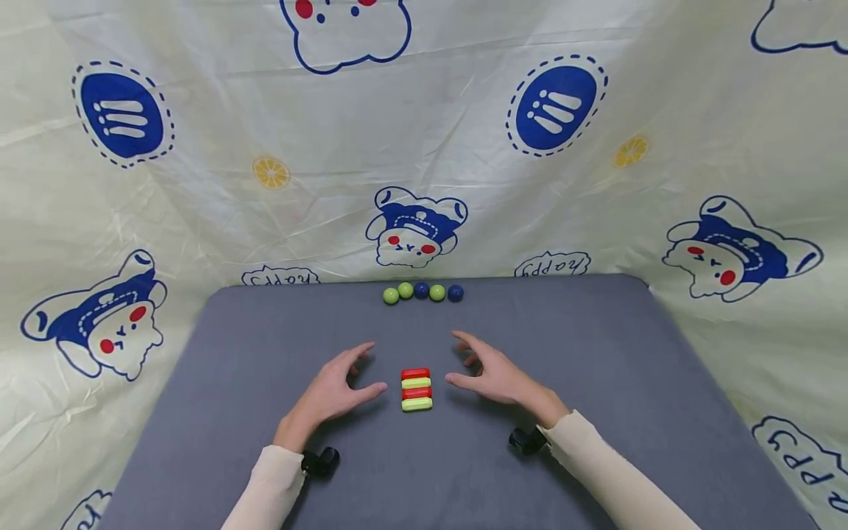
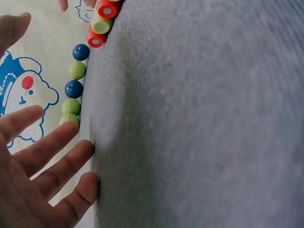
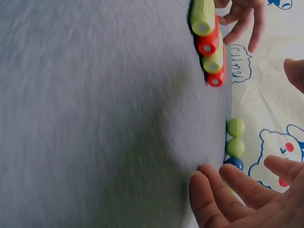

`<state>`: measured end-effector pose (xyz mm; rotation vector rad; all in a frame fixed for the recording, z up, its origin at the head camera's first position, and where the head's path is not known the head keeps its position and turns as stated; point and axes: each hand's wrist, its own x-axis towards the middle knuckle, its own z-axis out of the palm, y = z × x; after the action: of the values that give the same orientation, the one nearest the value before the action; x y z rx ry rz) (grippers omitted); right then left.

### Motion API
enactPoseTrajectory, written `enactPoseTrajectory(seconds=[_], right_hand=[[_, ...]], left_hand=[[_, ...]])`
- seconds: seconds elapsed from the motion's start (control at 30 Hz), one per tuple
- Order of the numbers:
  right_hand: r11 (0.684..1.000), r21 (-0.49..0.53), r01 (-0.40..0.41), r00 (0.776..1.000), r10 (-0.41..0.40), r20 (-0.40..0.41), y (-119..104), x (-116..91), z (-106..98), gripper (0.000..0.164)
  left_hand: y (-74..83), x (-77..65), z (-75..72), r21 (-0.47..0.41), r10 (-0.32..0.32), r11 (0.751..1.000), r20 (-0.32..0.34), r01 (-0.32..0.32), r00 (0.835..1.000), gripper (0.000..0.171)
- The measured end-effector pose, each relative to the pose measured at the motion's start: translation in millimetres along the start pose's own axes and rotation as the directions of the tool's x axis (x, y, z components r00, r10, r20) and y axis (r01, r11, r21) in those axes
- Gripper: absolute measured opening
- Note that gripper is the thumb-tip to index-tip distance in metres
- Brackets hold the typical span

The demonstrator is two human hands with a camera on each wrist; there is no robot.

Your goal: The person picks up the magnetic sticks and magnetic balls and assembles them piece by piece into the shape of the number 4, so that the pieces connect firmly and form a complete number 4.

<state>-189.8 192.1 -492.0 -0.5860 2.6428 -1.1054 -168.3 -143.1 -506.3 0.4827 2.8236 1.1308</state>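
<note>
four bars (image 1: 417, 389) between hands (image 1: 331, 389) (image 1: 495, 374), gap each side; balls (image 1: 421, 291) near edge (image 1: 530, 281)

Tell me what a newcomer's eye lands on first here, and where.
Probably the four red and yellow-green cylinders, lying side by side in alternating colors between the left hand and right hand, neither touching them. Next comes the row of five green and blue balls near the far edge of the gray table. The cartoon figures printed on the pale backdrop behind it also stand out.

Free gaps either side of cylinders (image 1: 417, 393)
</note>
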Motion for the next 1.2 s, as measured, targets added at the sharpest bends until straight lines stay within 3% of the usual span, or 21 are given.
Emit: enactPoseTrajectory(seconds=[0.33,0.73,1.2], right_hand=[[0.999,0.046,0.006,1.0,-0.006,0.002,-7.6,1.5,25.8,0.082],[0.999,0.043,0.025,0.999,-0.027,0.034,-16.4,18.5,29.9,0.076],[0.994,0.11,0.027,0.999,-0.032,0.041,-23.6,32.2,37.3,0.054]], left_hand=[[-0.1,1.5,14.4,-0.006,0.0,1.0,-0.002,0.0,1.0,0.074],[7.0,15.4,15.0,-0.006,0.03,1.0,0.042,-0.03,0.999,0.065],[13.6,19.4,26.0,-0.008,0.048,0.999,0.021,-0.048,0.999,0.051]])
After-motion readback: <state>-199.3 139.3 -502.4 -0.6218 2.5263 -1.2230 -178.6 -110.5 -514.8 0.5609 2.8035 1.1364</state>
